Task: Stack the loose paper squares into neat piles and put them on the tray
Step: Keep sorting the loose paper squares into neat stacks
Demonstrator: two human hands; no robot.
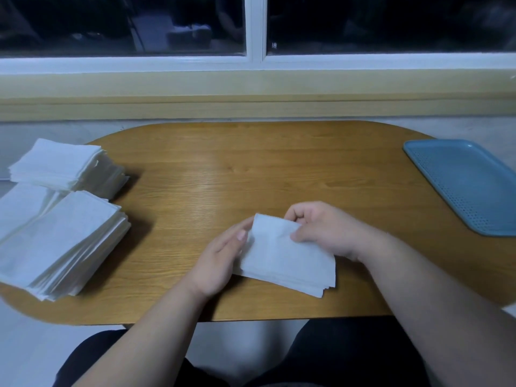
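Note:
A small stack of white paper squares [287,261] lies near the front middle of the wooden table [251,169]. My right hand [324,230] pinches its far right edge, thumb on top and fingers curled. My left hand [220,261] presses flat against the stack's left side with straight fingers. A blue perforated tray [469,185] sits at the table's right end, with nothing on it. Two big piles of white squares rest at the left: a far pile [64,163] and a near, slumped pile [61,241].
A window sill and a dark window run along behind the table. The near left pile overhangs the table's left edge. My knees show under the table's front edge.

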